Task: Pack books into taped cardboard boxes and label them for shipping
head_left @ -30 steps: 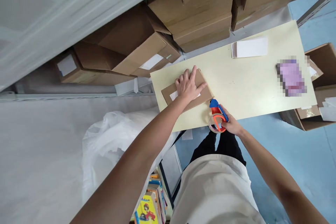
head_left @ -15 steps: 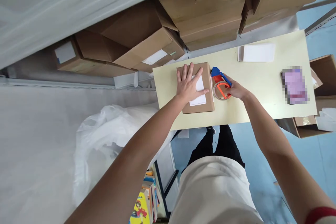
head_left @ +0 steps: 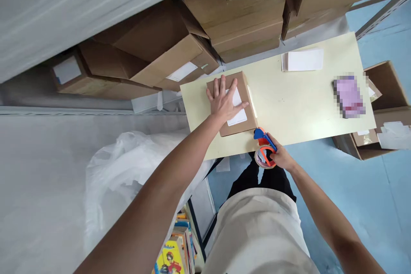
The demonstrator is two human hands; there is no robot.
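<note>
A small brown cardboard box (head_left: 233, 130) with a white label (head_left: 236, 117) on its top lies at the left end of the pale table (head_left: 289, 107). My left hand (head_left: 224, 103) rests flat on the box, fingers spread, partly over the label. In my right hand (head_left: 280, 154) is a tape dispenser (head_left: 265, 150), orange and blue with a roll of clear tape. Its blue head is by the box's near right corner; whether they touch I cannot tell. The roll hangs over the table's front edge.
White papers (head_left: 305, 60) and a blurred purple item (head_left: 349, 96) lie on the table. Large cartons (head_left: 250, 21) line the back. An open carton (head_left: 383, 83) stands at the right, white plastic wrap (head_left: 109, 167) at the left, and books (head_left: 180, 239) below.
My right hand has drawn the tape dispenser toward my body, from the box's right side to its near right corner. My left hand stays on the box. The whole view has shifted slightly.
</note>
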